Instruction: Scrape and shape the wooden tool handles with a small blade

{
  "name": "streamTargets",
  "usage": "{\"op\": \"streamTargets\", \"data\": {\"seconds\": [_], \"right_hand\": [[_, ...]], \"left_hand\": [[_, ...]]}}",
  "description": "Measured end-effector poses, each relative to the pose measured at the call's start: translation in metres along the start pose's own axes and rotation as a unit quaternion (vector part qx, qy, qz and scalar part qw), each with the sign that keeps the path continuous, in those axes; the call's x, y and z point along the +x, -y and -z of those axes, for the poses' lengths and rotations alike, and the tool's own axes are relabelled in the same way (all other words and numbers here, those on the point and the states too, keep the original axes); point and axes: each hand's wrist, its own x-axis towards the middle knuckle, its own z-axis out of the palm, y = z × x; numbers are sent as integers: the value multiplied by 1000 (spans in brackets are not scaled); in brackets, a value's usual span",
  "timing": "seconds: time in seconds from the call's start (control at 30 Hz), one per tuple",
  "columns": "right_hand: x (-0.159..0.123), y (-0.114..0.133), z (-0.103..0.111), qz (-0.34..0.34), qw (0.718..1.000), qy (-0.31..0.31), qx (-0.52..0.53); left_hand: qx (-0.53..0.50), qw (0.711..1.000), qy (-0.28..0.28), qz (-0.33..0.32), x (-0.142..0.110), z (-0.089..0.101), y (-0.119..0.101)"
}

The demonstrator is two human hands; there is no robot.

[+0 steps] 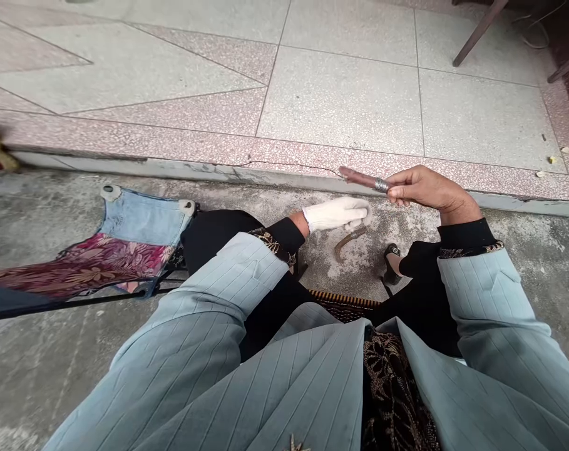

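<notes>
My right hand (422, 191) is bare and closed round one end of a reddish-brown wooden handle (359, 177). Silver wire (380, 185) is coiled round the handle close to my fingers, and the other end points left over the step's edge. In a white knitted glove, my left hand (338, 214) hovers below and left of the handle, apart from it. Its fingers are bent together, with a greyish blur at their tips; I cannot make out what is in them. Beneath the glove a curved, rusty-brown hooked piece (348, 243) lies on the concrete.
A raised step of pink and grey terrazzo (340, 100) runs across in front. To the left stands a folding chair (138, 219) with denim and floral cloth. One black shoe (393, 263) shows by the right leg. Furniture legs (479, 34) stand at the upper right.
</notes>
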Motion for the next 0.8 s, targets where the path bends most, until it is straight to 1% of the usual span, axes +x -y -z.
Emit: {"op": "streamTargets", "data": {"seconds": [0.07,0.17,0.23,0.3,0.33,0.37,0.43,0.53,0.6,0.67,0.7,0.73,0.8], "right_hand": [[3,-1,0,-29,999,-36,-2],[9,-6,-1,-77,993,-86,-33],[15,-10,-2,-98,984,-113,-98],[20,-13,-4,-107,969,-115,-190],[22,-14,-6,-112,960,-101,-236],[24,-14,-8,-116,951,-74,-278],[27,-13,-14,-120,938,8,-326],[29,-7,-24,-88,937,141,-309],[28,-3,-28,-61,940,195,-272],[25,1,-30,-35,946,222,-232],[23,2,-29,-23,952,223,-208],[21,2,-28,-13,959,214,-183],[16,2,-25,8,977,160,-141]], "left_hand": [[-12,1000,29,2,0,-4,1],[13,999,35,12,-1,-4,-1],[69,997,25,18,-2,0,-3],[146,989,5,18,-2,7,-6],[186,982,-12,16,-3,10,-8],[222,974,-30,14,-3,14,-10],[273,960,-59,12,-5,19,-14],[302,951,-64,-12,-8,23,-19],[306,950,-66,-24,-9,24,-21],[298,950,-85,-19,-9,26,-22],[286,954,-93,-13,-9,27,-22],[267,959,-99,-10,-9,28,-22],[208,973,-97,-10,-8,28,-20]]}}
